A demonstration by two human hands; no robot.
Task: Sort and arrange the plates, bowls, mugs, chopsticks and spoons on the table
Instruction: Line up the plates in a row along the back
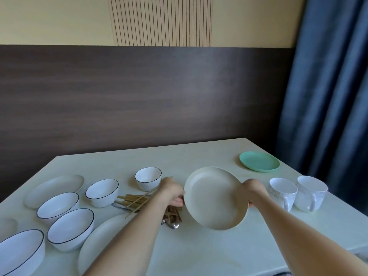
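Above the table's middle, left hand and right hand grip the tilted cream plate by opposite rims — likely plate-sorting, next carrying toward the green plate at one o'clock.

Bowls left, mugs right.
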